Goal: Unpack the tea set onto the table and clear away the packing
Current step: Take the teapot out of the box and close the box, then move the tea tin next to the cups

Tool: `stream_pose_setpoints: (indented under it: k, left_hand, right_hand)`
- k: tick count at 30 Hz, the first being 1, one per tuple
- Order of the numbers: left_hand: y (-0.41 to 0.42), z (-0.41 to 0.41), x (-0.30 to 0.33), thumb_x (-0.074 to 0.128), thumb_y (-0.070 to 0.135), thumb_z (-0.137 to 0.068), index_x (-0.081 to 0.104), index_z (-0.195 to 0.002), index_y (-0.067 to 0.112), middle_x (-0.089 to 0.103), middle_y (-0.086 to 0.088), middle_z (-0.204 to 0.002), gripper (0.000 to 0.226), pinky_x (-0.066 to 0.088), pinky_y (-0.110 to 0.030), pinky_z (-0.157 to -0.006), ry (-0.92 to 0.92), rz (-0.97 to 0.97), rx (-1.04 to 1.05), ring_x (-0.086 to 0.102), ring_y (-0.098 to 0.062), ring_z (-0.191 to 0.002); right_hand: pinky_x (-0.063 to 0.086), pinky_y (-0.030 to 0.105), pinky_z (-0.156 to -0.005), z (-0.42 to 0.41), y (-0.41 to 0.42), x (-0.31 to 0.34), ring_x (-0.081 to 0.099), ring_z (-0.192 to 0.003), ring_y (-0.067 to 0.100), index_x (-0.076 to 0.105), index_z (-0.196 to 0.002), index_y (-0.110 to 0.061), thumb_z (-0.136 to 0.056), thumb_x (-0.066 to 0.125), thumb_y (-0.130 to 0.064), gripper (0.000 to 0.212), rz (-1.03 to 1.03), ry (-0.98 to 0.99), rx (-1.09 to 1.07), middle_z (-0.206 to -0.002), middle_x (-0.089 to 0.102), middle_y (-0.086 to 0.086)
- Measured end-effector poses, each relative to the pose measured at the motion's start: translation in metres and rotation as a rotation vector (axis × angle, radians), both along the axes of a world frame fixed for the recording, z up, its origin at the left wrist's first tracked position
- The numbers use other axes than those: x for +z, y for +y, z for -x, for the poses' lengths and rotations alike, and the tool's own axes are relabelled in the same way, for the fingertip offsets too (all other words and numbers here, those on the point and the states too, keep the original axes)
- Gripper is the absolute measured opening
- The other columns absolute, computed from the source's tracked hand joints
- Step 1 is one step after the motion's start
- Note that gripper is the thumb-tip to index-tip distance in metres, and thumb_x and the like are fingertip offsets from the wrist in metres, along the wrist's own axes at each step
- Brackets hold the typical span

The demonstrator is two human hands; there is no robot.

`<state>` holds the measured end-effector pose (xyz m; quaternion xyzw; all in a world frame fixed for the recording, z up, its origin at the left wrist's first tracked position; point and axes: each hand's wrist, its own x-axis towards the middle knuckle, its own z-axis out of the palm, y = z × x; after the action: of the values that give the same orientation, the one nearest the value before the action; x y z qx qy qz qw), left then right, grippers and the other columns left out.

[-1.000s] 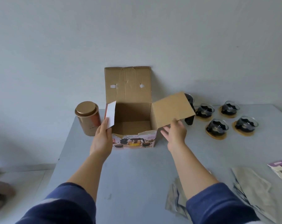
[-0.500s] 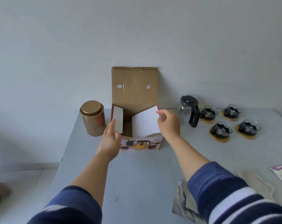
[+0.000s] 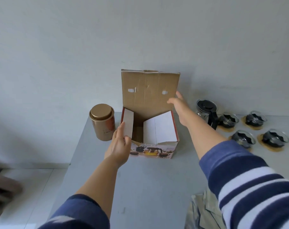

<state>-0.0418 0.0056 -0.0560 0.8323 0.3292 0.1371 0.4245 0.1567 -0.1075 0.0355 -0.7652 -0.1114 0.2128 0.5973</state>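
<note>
A cardboard box [image 3: 152, 148] stands on a grey table [image 3: 148, 187], near its far edge and against the wall. The printed front panel of the box faces the camera. The rear lid [image 3: 149, 90] stands upright. The right side flap [image 3: 159, 128], white on its upper face, is folded down over the opening. The left side flap [image 3: 128, 123] is raised at a steep angle.

The left hand [image 3: 119, 146] holds the left flap: the fingers lie along the outer face and the thumb presses on the lower edge, pinching the flap. The right hand [image 3: 180, 104] is raised at the right edge of the lid, fingers spread and loosely curved. Whether the fingertips touch the lid cannot be determined.

A gold tin [image 3: 102, 122] with its cap on stands just left of the box. To the right of the box stands a glass teapot [image 3: 206, 110] with a black lid and handle. Four glass cups [image 3: 256, 119], each on a coaster, sit in two rows to the right of the teapot. Crumpled packing paper [image 3: 201, 212] lies on the near part of the table, partly under the right sleeve [image 3: 249, 184], which is striped blue and white.
</note>
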Motion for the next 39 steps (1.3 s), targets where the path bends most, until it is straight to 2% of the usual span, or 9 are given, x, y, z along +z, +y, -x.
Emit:
stream_pose_setpoints:
  k: [4,9,11,13,18,26,30,34,39]
  left_hand:
    - [0.002,-0.005,0.007,0.026,0.031,-0.101,0.01,-0.152,0.035,0.019,0.002,-0.16,0.054,0.039,-0.041,-0.102,0.003,0.025,-0.025,0.037,-0.023,-0.135]
    - [0.003,-0.01,0.013,0.029,0.07,-0.088,0.016,-0.152,0.038,0.018,0.006,-0.16,0.073,0.021,-0.042,-0.115,-0.11,0.258,-0.019,0.021,-0.018,-0.147]
    - [0.001,-0.011,0.012,0.025,0.081,-0.077,0.024,-0.15,0.037,0.027,0.006,-0.157,0.085,0.022,-0.042,-0.114,-0.154,0.331,0.017,0.025,-0.018,-0.145]
    - [-0.002,-0.014,0.011,0.025,0.079,-0.082,0.031,-0.147,0.033,0.035,0.005,-0.153,0.079,0.024,-0.041,-0.113,-0.185,0.375,0.075,0.03,-0.02,-0.142]
    - [0.0,-0.025,0.007,0.044,0.06,-0.091,0.016,-0.151,0.031,0.04,-0.001,-0.149,0.073,0.034,-0.042,-0.112,-0.225,0.446,0.18,0.04,-0.025,-0.137]
    - [0.01,-0.06,0.006,0.051,0.039,-0.096,0.028,-0.148,0.024,0.055,0.0,-0.133,0.059,0.043,-0.032,-0.091,-0.167,0.363,0.183,0.055,-0.019,-0.111]
    - [0.011,-0.061,0.011,0.048,0.042,-0.097,0.027,-0.149,0.019,0.051,-0.004,-0.143,0.061,0.044,-0.038,-0.098,-0.107,0.264,0.217,0.052,-0.027,-0.126]
    - [0.006,-0.035,0.002,0.034,0.044,-0.1,0.03,-0.148,0.013,0.04,-0.006,-0.151,0.058,0.034,-0.04,-0.109,-0.004,0.183,0.163,0.039,-0.027,-0.138]
    - [0.01,0.033,-0.04,0.03,0.041,-0.101,0.024,-0.151,0.017,0.025,-0.002,-0.16,0.056,0.022,-0.043,-0.119,0.319,-0.086,0.097,0.022,-0.021,-0.147]
  right_hand:
    - [0.03,0.018,-0.087,0.032,-0.025,-0.002,0.043,-0.113,0.011,0.029,-0.147,-0.023,-0.089,0.05,-0.001,0.066,-0.086,-0.038,0.083,-0.128,0.048,-0.005]
    - [0.034,0.021,-0.105,0.058,-0.052,-0.034,0.04,-0.136,0.015,0.018,-0.151,-0.035,-0.091,0.056,-0.006,0.077,-0.09,-0.113,0.092,-0.15,0.04,-0.002]
    - [0.042,0.015,-0.093,0.064,-0.059,-0.043,0.049,-0.126,0.016,0.025,-0.149,-0.036,-0.09,0.054,-0.007,0.071,-0.025,-0.154,0.099,-0.15,0.038,-0.006]
    - [0.047,0.015,-0.08,0.07,-0.063,-0.051,0.056,-0.113,0.024,0.029,-0.148,-0.033,-0.093,0.05,-0.011,0.063,0.032,-0.187,0.103,-0.147,0.04,-0.006]
    - [0.036,0.03,-0.11,0.064,-0.059,-0.067,0.041,-0.137,0.017,0.035,-0.147,-0.029,-0.1,0.044,-0.019,0.049,0.134,-0.278,0.065,-0.152,0.04,-0.003]
    - [0.024,0.028,-0.114,0.032,-0.045,-0.077,0.015,-0.149,0.017,0.04,-0.146,-0.027,-0.103,0.036,-0.02,0.043,0.331,-0.423,0.101,-0.163,0.006,0.002]
    - [0.024,0.039,-0.116,0.033,-0.039,-0.076,0.017,-0.149,0.022,0.04,-0.146,-0.025,-0.102,0.035,-0.024,0.044,0.447,-0.439,0.095,-0.163,0.007,0.002]
    - [0.007,0.052,-0.117,0.05,-0.015,-0.054,0.012,-0.148,0.03,0.047,-0.136,-0.022,-0.093,0.048,-0.018,0.044,0.746,-0.746,0.024,-0.161,0.014,0.01]
    - [0.045,0.041,-0.099,0.116,0.037,-0.044,0.052,-0.118,0.031,0.063,-0.116,-0.008,-0.08,0.055,0.003,0.038,0.226,-1.012,0.194,-0.126,0.057,0.013]
